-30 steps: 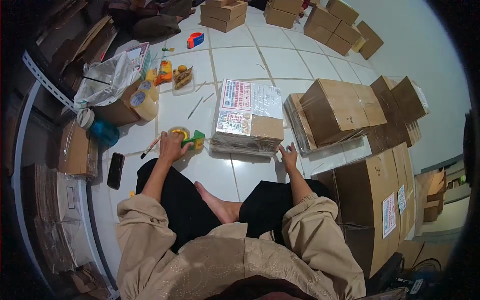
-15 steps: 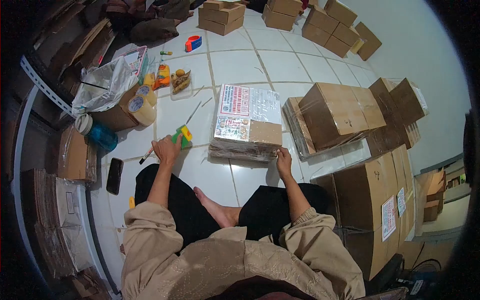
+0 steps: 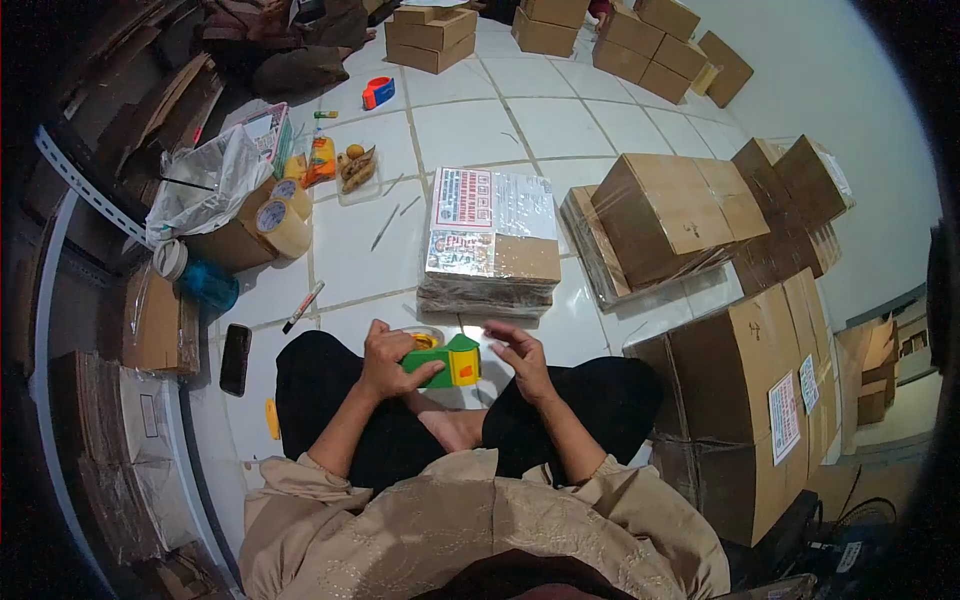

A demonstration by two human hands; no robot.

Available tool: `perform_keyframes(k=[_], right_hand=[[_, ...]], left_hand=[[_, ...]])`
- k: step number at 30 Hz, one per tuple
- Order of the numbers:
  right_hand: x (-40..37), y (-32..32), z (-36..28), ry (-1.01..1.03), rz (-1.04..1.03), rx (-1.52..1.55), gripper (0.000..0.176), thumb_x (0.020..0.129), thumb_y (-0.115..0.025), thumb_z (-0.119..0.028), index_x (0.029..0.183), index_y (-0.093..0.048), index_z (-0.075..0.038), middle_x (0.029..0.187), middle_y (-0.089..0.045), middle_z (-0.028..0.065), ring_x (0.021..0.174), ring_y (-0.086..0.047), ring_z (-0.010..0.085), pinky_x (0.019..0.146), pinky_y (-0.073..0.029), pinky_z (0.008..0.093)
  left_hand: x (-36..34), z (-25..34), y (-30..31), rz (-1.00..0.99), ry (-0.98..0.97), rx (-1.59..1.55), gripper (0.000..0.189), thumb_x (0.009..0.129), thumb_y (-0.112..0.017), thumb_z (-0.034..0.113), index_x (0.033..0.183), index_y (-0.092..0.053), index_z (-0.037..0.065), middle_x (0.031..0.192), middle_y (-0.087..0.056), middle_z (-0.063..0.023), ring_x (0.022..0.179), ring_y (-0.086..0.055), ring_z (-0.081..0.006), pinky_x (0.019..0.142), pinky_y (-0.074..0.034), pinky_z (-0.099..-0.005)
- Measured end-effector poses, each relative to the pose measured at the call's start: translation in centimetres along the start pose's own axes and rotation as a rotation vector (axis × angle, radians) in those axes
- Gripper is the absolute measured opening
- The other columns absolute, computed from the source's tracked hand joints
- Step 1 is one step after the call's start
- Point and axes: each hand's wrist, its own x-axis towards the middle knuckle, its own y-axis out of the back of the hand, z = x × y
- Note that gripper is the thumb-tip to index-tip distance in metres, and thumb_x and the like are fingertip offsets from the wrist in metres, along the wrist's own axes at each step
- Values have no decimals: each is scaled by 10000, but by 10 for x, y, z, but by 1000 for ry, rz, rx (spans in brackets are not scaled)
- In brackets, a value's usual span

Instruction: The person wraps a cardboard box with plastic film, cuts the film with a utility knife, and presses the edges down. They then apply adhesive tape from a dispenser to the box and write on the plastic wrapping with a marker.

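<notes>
My left hand (image 3: 388, 362) grips a green and yellow tape dispenser (image 3: 428, 368) above my crossed legs. A roll of tape shows at its far side. Just to the right of the dispenser, my right hand (image 3: 518, 360) is raised with its fingers apart and holds nothing that I can see. Beyond both hands lies a stack of flat cardboard boxes (image 3: 520, 262), wrapped in shiny clear plastic with a red-and-white printed label (image 3: 463, 200) on top. A thin blade-like tool (image 3: 384, 228) rests on the tiles left of the stack.
At left are a marker (image 3: 303, 307), a phone (image 3: 234, 359), a blue bottle (image 3: 210, 288), tape rolls (image 3: 283, 228) and a food tray (image 3: 357, 172). Cartons (image 3: 680, 205) and a large box (image 3: 745, 400) stand at right. A blue-orange dispenser (image 3: 378, 93) lies farther back.
My left hand has lifted the tape dispenser off the floor and brought it right, in front of me. My right hand has let go of the stack's corner and moved left toward the dispenser.
</notes>
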Motion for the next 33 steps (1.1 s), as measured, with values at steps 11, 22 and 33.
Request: perform_keyframes(k=[11,22,33], right_hand=[[-3,10,9,-300,-66,139,165,773,-635,-93,893,-609,18,801,-625,76,706,-585,128,666,-476,256],[27,129,11,-102,551,-107,188,781,-635,-120,894,-615,29,751,-625,82,691,-594,136,627,-449,240],[69,126,53,50,568,-194,219,797,-616,-118,949,-600,39,832,-613,82,770,-587,148,708,-466,258]], left_hand=[[-5,4,-13,-126,13,4,402,630,-691,416,555,-547,49,503,-511,-71,446,-425,-220,603,-298,-349],[-13,-106,62,-107,-35,483,412,641,-656,476,561,-568,81,500,-523,-72,490,-508,-219,635,-326,-358],[11,-142,14,-5,43,541,424,666,-616,512,601,-590,94,560,-549,-77,559,-536,-223,644,-335,-380]])
